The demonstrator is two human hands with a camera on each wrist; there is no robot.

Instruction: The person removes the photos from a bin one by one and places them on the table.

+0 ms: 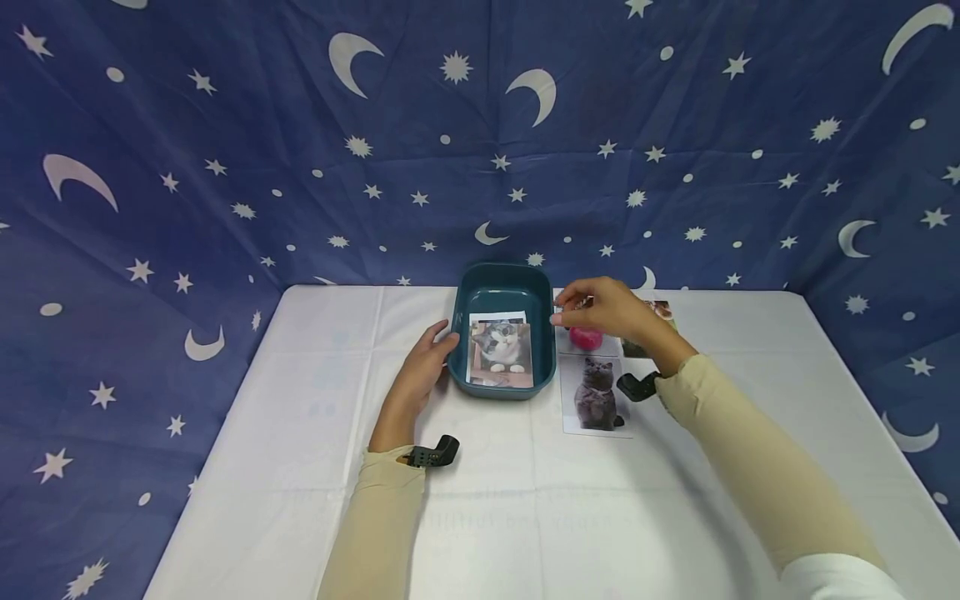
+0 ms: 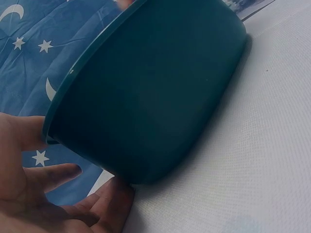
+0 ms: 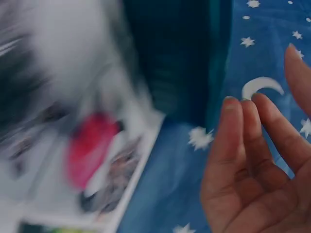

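Left hand (image 1: 418, 368) at eight o'clock of tub (image 1: 504, 293); fingers relaxed, touching wall; light brace suits, tub level; right hand (image 1: 611, 312) just outside three o'clock, fingers parted, empty; photos (image 1: 597, 398) should handle best singly, by edges, unbent; count: 1 counter (image 1: 480, 508); 3 photos on it, three to four o'clock; 1 tub; at least 2 photos inside, overlapping; 1 curtain (image 1: 420, 167) beyond
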